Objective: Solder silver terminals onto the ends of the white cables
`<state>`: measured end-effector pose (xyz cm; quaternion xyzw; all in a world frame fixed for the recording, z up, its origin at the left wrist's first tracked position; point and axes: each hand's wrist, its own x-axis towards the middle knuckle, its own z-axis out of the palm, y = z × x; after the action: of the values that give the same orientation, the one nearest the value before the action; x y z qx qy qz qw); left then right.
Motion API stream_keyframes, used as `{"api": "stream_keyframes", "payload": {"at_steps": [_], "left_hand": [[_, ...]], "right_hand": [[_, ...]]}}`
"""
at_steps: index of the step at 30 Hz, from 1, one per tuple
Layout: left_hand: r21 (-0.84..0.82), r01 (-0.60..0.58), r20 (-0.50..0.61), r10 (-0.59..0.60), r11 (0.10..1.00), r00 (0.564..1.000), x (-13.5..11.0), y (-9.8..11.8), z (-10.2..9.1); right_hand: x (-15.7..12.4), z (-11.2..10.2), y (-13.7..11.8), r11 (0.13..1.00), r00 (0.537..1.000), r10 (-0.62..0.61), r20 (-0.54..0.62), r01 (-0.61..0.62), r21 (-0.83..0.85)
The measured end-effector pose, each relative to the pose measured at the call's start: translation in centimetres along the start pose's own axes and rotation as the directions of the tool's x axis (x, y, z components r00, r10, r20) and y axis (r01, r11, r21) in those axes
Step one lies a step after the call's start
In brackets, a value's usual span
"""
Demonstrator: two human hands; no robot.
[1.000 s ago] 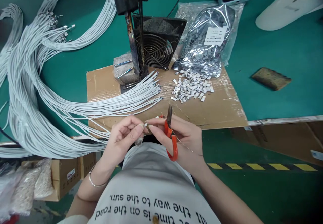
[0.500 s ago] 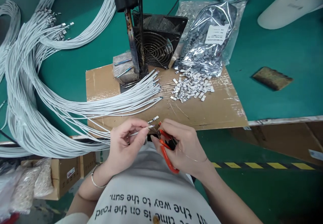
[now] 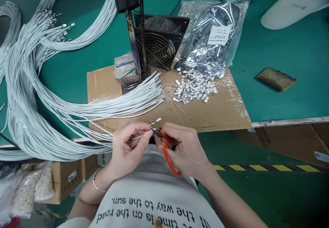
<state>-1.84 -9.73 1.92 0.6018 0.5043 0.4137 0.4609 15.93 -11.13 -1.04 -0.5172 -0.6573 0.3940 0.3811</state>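
Observation:
My left hand (image 3: 130,147) pinches the end of a thin white wire (image 3: 137,137) just in front of my body. My right hand (image 3: 183,147) grips small pliers with orange handles (image 3: 167,152), and their jaws close on the wire's tip right beside my left fingertips. A small metal terminal (image 3: 156,121) lies on the cardboard sheet (image 3: 221,110) just beyond my hands. A fan of white wire ends (image 3: 144,96) rests on the cardboard to the left. A heap of small silver terminals (image 3: 194,91) lies to the right.
A black fan (image 3: 156,46) and a soldering stand (image 3: 132,33) stand behind the cardboard. A foil bag of terminals (image 3: 213,46) leans at the back right. Big loops of white wire (image 3: 31,84) cover the green table's left. A brown sponge (image 3: 276,79) lies right. Boxes (image 3: 64,178) sit below left.
The pliers swung down from upright to level, and their jaws now meet the wire tip. My left hand shifted its pinch along the wire. A small terminal now lies on the cardboard.

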Motion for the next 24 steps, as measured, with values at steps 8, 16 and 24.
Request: {"api": "stream_keyframes", "payload": {"at_steps": [8,16,24], "left_hand": [[0.328,-0.341,0.079,0.335,0.881,0.939,-0.2,-1.1,-0.3],[-0.113,0.244,0.238,-0.212,0.963,0.948,0.6,-0.2,-1.9],[-0.322,0.677,0.498,-0.489,0.662,0.716,2.5,0.0,-3.4]], "right_hand": [[0.0,0.0,0.1,0.998,0.997,-0.029,-0.071,0.026,-0.049],[-0.1,0.0,0.5,0.995,0.995,-0.089,-0.052,0.086,-0.049],[0.6,0.7,0.5,0.985,0.984,-0.164,-0.064,0.161,-0.056]]}}
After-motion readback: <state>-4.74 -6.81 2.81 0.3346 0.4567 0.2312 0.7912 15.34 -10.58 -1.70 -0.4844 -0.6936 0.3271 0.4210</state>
